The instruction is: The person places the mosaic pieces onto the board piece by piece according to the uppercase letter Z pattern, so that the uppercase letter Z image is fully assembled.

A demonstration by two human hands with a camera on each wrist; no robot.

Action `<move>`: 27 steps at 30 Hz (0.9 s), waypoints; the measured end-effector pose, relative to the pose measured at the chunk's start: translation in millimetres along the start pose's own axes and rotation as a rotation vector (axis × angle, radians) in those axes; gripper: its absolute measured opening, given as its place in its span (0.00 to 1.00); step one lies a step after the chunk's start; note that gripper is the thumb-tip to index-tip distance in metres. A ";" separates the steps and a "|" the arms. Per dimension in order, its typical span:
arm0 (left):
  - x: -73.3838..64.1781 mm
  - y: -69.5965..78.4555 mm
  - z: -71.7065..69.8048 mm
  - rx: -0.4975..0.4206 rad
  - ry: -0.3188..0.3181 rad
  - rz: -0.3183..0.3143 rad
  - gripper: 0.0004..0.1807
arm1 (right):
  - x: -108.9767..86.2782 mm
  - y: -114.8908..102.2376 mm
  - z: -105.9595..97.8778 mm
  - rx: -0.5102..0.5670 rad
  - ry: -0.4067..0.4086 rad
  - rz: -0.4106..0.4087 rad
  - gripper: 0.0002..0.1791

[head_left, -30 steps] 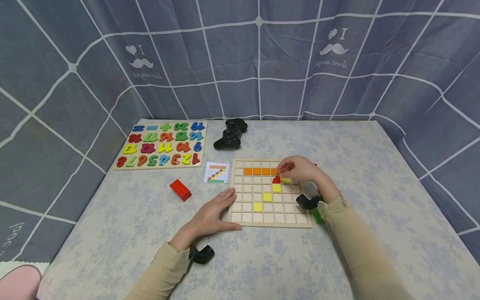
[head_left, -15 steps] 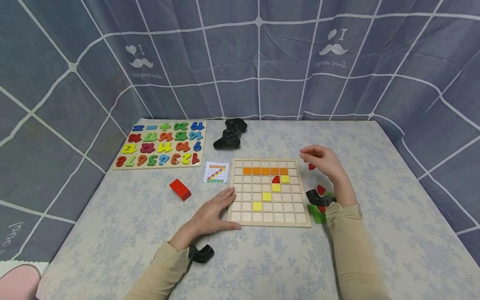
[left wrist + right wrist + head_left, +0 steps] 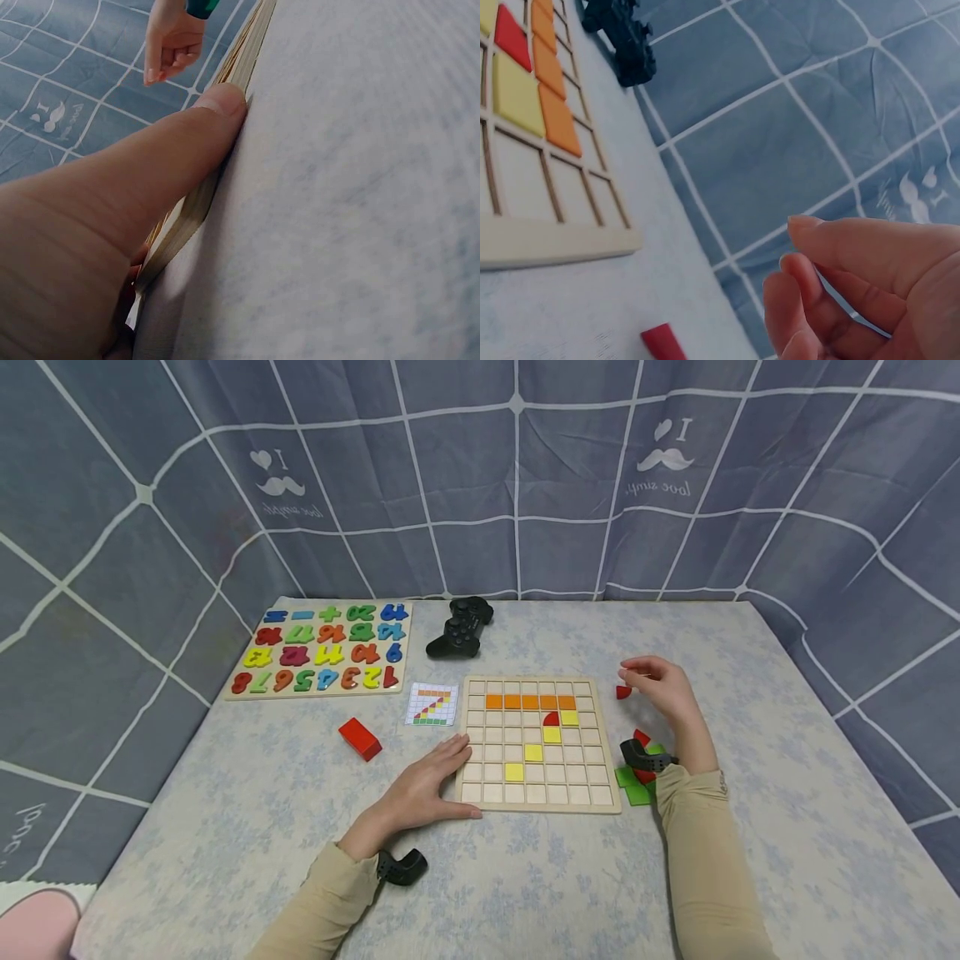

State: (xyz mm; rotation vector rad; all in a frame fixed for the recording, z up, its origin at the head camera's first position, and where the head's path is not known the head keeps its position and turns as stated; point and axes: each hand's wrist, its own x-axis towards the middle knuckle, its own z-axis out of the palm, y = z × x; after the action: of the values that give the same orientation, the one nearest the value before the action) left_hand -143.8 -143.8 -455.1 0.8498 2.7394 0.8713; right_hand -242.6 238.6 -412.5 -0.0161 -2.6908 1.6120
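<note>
A wooden grid board lies in the middle of the table in the head view. It bears a row of orange square tiles, a diagonal of yellow square tiles and a red quarter-circle tile. My left hand rests at the board's left side, fingers straight; in the left wrist view its thumb presses along the board's edge. Right of the board, my right hand hovers loosely curled, with nothing between thumb and fingertips. A loose red tile lies right beside its fingertips.
Green tiles and red tiles lie under the right wrist, partly hidden by its camera. A pattern card and a red block are left of the board. Farther back are a black game controller and a number puzzle.
My right hand has left an orange tile at the right end of the orange row and moved right, off the board, to the loose red tile. My left hand has stayed put.
</note>
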 end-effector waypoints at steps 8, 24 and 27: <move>0.1 -0.3 0.1 -0.002 0.000 0.006 0.53 | 4.2 12.8 2.9 -0.024 0.009 0.029 0.24; -0.2 0.1 0.5 0.000 0.007 0.002 0.53 | 4.9 24.0 10.8 -0.022 -0.002 0.106 0.24; -0.6 0.8 0.1 -0.001 0.006 0.000 0.53 | 5.7 25.7 12.7 -0.041 0.002 0.111 0.24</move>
State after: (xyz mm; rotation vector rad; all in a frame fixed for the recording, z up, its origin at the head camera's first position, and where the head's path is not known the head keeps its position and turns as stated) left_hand -142.9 -143.6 -454.8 0.8479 2.7441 0.8762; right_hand -248.3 239.6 -441.2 -0.1697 -2.7678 1.5819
